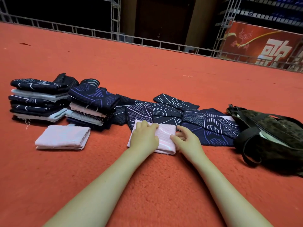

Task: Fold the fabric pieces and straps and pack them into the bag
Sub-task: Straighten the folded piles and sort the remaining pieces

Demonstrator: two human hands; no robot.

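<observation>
Two hands sit at frame center on a folded pink cloth (165, 138) on the red carpet (164, 185): left hand (145, 136) flat on top with fingers loosely bent over the far edge, right hand (185, 138) spread open against its right edge. A second pink cloth (63, 138) lies lower left, two stacks (39, 99) (93, 105) upper left. Several dark patterned pieces (205, 123) are spread behind, one open bag (268, 136) at right.

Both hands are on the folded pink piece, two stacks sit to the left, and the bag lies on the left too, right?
Not quite: the head view shows the bag on the right. Both the left hand and right hand are on the folded pink piece; the stacks sit left.
</observation>
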